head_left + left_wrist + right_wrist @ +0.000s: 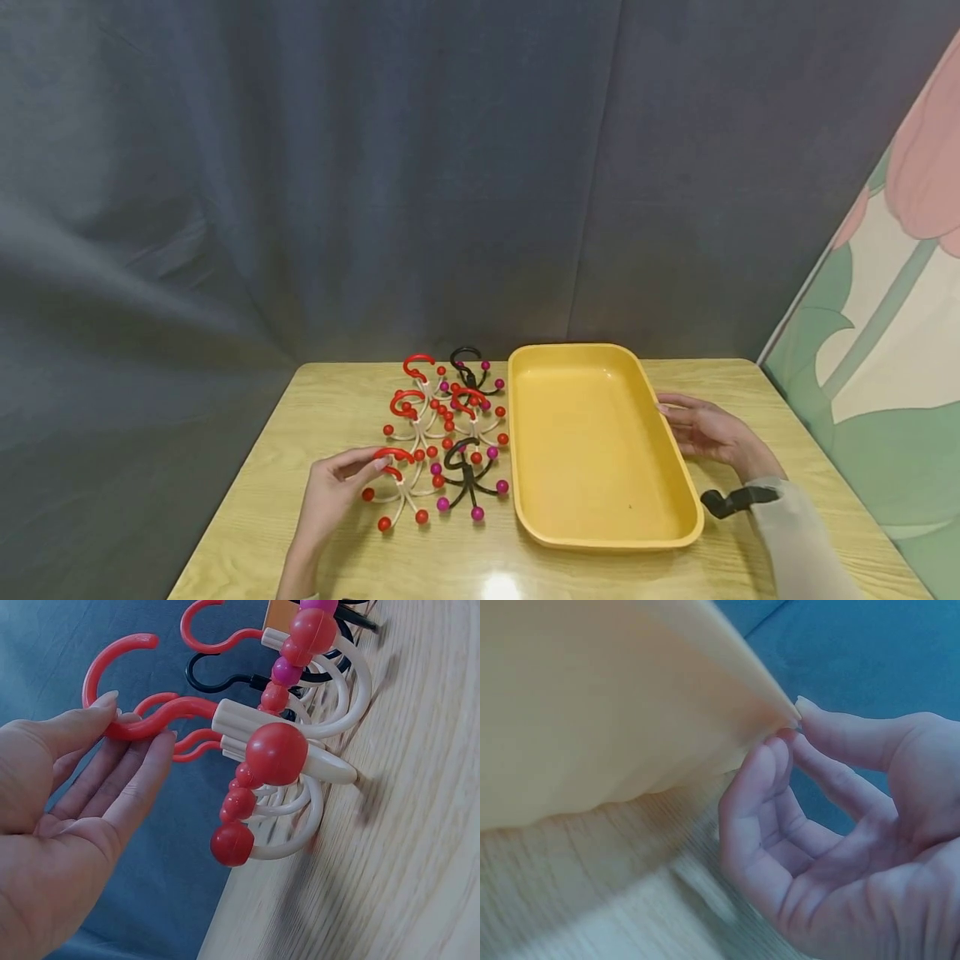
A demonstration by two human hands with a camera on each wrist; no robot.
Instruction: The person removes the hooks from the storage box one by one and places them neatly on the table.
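My left hand [330, 493] pinches the red hook of the nearest white claw-shaped hanger [225, 714], thumb against fingers. This hanger stands on the tabletop on its curved prongs, which end in red balls. More white hangers [417, 427] with red hooks stand close behind it. A black hanger [468, 477] with magenta balls is just to its right, and another black hanger [470, 380] is at the back. The yellow tray [585, 446] lies to the right of the hangers. At its right side, my right hand [712, 433] pinches the rim between thumb and fingers.
The light wooden table [288, 467] ends at a dark blue-grey curtain [450, 167] behind. A flower-patterned panel [885, 333] borders the right side. A black strap piece [738, 500] juts from the right wrist beside the tray.
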